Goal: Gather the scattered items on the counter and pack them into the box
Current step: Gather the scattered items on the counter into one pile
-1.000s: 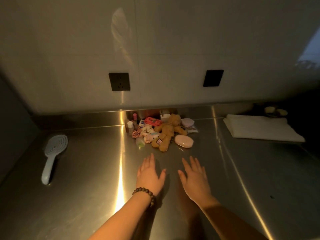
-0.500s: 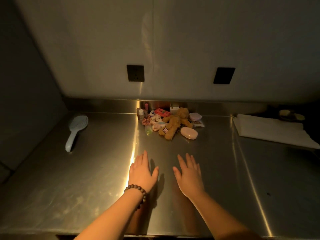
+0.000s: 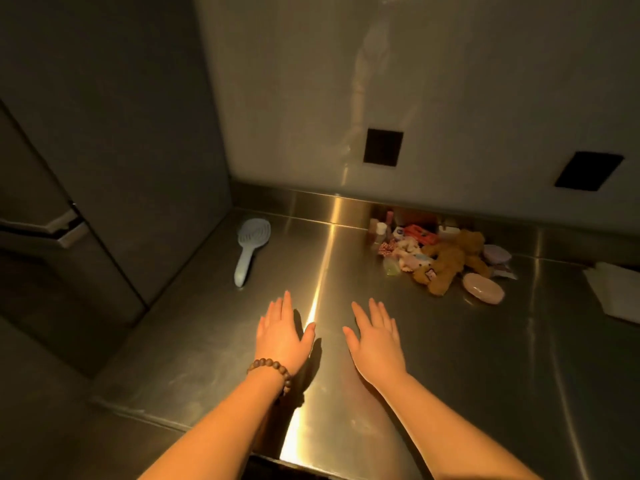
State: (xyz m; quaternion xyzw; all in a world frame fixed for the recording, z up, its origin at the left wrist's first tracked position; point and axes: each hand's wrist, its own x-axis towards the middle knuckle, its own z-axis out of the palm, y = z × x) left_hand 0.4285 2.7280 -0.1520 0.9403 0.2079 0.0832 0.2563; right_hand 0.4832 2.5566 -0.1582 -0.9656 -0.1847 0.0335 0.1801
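This looked like a dim home kitchen: a brushed stainless-steel worktop (image 3: pixel 450 358) ran under a pale wall with two dark socket plates (image 3: pixel 383 147) above it, and a tall grey cabinet (image 3: pixel 104 168) stood left of that worktop.

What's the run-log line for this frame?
phase: pre-grasp | left hand: open, flat over counter | right hand: open, flat | hairbrush: apart, left | toy pile: untouched | box: not seen
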